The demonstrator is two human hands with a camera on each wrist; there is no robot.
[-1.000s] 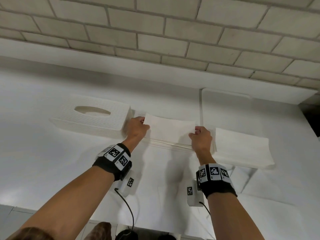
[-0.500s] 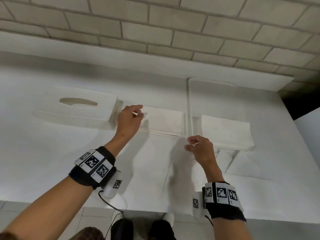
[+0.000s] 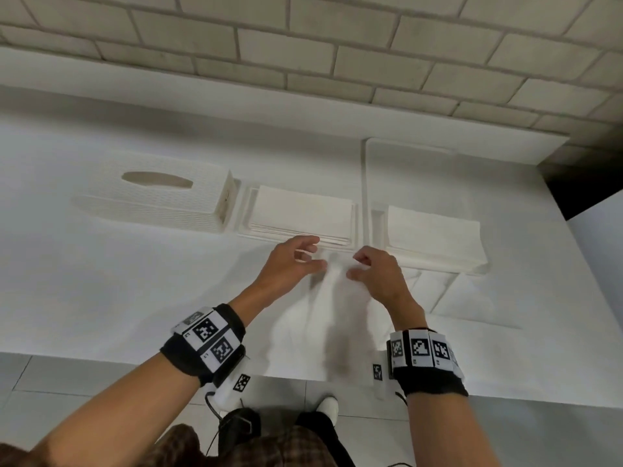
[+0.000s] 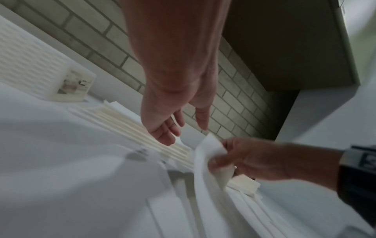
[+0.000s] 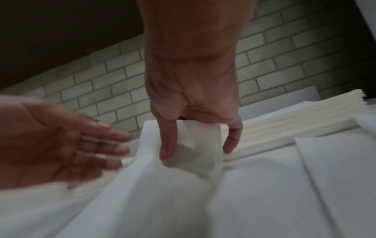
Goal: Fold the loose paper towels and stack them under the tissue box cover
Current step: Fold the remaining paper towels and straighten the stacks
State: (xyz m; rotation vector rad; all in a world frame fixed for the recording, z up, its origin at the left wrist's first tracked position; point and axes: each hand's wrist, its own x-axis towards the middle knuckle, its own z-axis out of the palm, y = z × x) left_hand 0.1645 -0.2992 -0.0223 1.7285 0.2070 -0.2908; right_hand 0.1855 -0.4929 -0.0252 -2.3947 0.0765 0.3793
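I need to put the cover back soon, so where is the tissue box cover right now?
In the head view the tissue box cover sits on the white counter at far left, directly left of the folded towel stack, with neither hand on it.

We see the white counter [image 3: 101, 281] evenly lit from above, almost washed out, with soft grey shadows under both arms. Brick lines bow toward the edges (wide-angle lens). Both wrist views are dim, grainy and smeared by motion blur.
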